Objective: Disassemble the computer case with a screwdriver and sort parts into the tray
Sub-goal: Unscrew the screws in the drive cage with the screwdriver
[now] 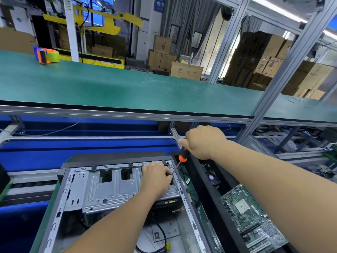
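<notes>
An open grey computer case (76, 190) lies on its side in front of me, its metal drive cage (109, 187) facing up. My right hand (202, 141) grips the orange-and-black handle of a screwdriver (182, 156). Its thin shaft slants down-left to the cage's far right corner, and the tip is hidden behind my left hand. My left hand (156, 178) rests on that corner with its fingers curled close around the shaft's lower end. A black tray (215, 198) to the right holds a green circuit board (249, 218) and a small fan (211, 178).
A long green bench top (127, 88) runs across behind an aluminium rail. On its far left stands an orange and green tape dispenser (47, 55). Blue conveyor panels (73, 150) lie beyond the case. Aluminium frame posts (284, 73) rise at the right. Cardboard boxes are stacked in the background.
</notes>
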